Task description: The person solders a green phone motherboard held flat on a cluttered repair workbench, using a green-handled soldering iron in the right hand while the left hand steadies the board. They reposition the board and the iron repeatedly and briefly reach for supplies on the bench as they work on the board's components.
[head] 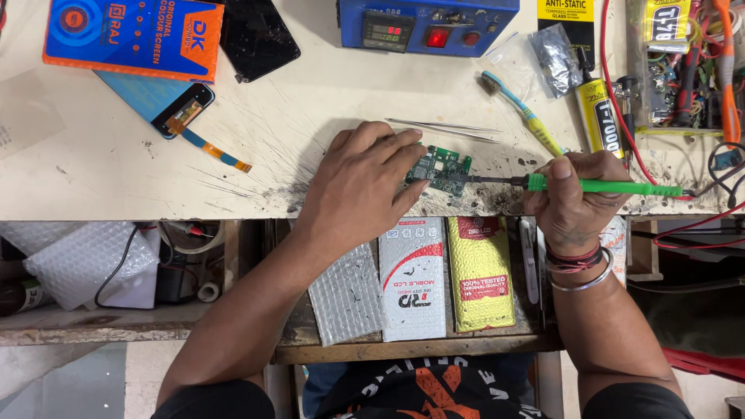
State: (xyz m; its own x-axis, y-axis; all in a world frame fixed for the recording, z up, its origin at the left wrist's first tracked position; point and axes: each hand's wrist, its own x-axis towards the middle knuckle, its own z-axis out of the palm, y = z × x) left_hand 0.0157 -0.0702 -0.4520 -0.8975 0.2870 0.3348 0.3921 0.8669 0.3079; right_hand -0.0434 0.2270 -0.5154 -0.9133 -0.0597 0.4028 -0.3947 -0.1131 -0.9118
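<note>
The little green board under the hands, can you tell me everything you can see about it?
The green circuit board is small, flat and uneven in outline, dotted with silvery metal parts. It lies near the front edge of the scuffed, pale workbench. The left hand presses on its left side and hides part of it. The right hand grips a green-handled soldering iron, whose dark tip meets the board's right edge.
</note>
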